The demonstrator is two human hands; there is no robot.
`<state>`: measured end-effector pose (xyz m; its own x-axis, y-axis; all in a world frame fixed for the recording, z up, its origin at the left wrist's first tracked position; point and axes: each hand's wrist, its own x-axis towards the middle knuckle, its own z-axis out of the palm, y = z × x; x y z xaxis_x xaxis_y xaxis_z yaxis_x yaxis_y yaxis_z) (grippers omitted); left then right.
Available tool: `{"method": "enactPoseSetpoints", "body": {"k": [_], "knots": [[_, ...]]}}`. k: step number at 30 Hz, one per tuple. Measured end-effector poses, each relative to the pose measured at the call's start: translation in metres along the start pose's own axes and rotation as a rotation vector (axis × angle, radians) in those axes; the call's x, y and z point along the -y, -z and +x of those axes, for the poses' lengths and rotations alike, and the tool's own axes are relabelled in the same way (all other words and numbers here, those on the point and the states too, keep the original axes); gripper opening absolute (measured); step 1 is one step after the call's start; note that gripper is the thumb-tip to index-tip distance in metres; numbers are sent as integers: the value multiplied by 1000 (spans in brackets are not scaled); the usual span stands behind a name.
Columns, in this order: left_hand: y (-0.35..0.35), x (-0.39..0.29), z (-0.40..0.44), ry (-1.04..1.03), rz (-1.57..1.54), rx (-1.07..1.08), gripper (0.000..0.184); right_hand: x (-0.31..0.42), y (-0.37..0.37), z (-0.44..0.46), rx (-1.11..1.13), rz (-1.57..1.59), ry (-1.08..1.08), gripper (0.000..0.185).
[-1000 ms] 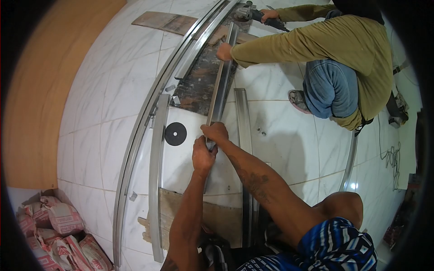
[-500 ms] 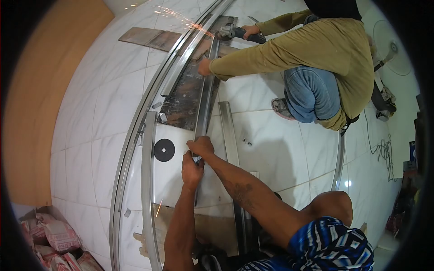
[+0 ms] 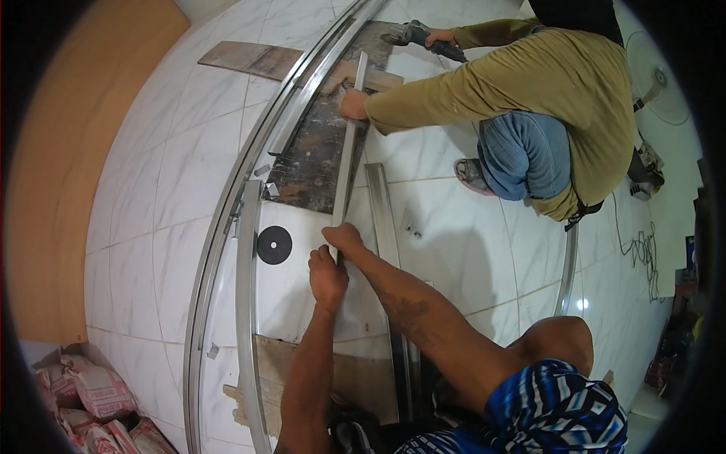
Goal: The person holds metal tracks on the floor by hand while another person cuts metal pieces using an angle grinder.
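Observation:
My left hand (image 3: 328, 278) is closed on the near end of a metal profile (image 3: 349, 155). Just above it, my right hand (image 3: 345, 238) grips the same profile. The profile runs away from me over a dark stained board (image 3: 308, 163). Near its far end a co-worker's hand (image 3: 353, 104) holds it, while the co-worker's other hand has an angle grinder (image 3: 412, 35), off to the right of the profile's tip. A black cutting disc (image 3: 274, 245) lies on the tiles left of my hands.
Long metal profiles (image 3: 247, 295) lie left of my arms, and another (image 3: 383, 216) to the right. The co-worker (image 3: 560, 98) squats at the upper right. Red and white bags (image 3: 98, 386) are piled at the lower left. Small metal offcuts (image 3: 271, 190) lie beside the board.
The sparks at the far end are gone, and the grinder has moved up and right, off the profile. The held profile has turned to show a different face.

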<state>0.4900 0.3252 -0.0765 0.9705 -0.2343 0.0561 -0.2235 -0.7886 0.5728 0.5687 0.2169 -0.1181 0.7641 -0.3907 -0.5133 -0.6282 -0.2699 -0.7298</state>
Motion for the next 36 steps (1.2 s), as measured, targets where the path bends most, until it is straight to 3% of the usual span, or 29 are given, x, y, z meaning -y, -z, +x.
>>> {"method": "enactPoseSetpoints", "body": {"k": [3, 6, 9, 16, 36], "knots": [[3, -13, -1, 22, 103, -8, 61, 0, 15, -5, 126, 237, -207, 46], [13, -17, -4, 11, 147, -3, 70, 8, 33, -25, 172, 360, -196, 50], [12, -8, -9, -13, 130, 2, 79, 9, 32, -27, 81, 267, -158, 55], [4, 5, -17, -95, 127, -20, 86, 18, 37, -29, 157, 84, -222, 63], [0, 8, -18, -178, 150, -81, 84, 25, 41, -30, 166, 24, -221, 60]]}}
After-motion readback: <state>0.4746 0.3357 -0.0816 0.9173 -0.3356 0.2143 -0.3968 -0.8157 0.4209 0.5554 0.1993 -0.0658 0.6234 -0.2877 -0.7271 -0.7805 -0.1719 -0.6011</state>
